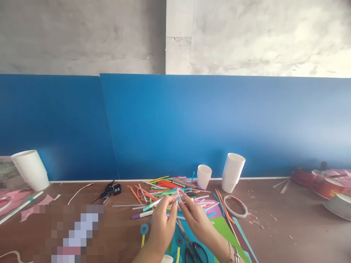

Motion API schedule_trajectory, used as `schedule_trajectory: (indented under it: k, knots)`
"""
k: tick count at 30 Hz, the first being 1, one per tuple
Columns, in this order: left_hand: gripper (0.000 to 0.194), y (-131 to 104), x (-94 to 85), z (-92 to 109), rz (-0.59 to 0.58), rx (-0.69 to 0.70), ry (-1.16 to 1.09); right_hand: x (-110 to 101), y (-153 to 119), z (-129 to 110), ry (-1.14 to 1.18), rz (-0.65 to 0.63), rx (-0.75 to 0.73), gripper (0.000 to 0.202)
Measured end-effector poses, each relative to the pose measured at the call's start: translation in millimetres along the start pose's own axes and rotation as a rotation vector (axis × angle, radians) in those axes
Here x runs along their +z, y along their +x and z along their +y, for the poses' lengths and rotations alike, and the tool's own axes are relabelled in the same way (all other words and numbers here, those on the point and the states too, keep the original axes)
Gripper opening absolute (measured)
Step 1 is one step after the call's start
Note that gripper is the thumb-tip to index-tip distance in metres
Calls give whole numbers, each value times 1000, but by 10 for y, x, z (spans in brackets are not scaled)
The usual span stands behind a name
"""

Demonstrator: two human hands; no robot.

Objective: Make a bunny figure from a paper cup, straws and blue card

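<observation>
My left hand (163, 218) and my right hand (196, 220) meet over the middle of the desk, fingertips pinched together. Between them is a small blue piece (178, 198), too small to name. A thin pale loop with a reddish edge shows just above the fingertips. Below the hands lie black-handled scissors (189, 243) on blue and green paper (229, 233). Beside my left wrist is a blue ring-shaped piece on a yellow stick (144, 229), and a similar one (179, 242) lies between my forearms. Colourful straws (156, 186) and marker pens (142, 214) spread behind the hands.
A single paper cup (204, 176) and a cup stack (233, 172) stand by the blue partition (219, 124). A tape roll (236, 206) lies at right, with red tape rolls (327, 188) farther off. Keys (109, 191) and another cup stack (30, 170) are at left.
</observation>
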State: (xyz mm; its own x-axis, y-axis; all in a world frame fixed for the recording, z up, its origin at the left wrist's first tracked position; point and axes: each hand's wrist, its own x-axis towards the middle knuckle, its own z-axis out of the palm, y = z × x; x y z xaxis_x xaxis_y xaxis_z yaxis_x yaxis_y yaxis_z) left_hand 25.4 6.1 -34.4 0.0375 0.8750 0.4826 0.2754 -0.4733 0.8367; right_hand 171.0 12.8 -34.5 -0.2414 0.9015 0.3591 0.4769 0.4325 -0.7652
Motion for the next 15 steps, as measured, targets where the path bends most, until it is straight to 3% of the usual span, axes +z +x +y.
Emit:
schedule_trajectory:
  k: [7, 12, 15]
  knots:
    - [20, -43, 24, 50, -2, 43, 39, 9, -12, -8, -103, 61, -48, 26]
    - [21, 5, 14, 85, 7, -134, -77, -7, -5, -40, -194, 38, -75, 25]
    - [21, 25, 1, 89, -12, -129, -96, -6, -7, -46, -260, 25, -73, 24]
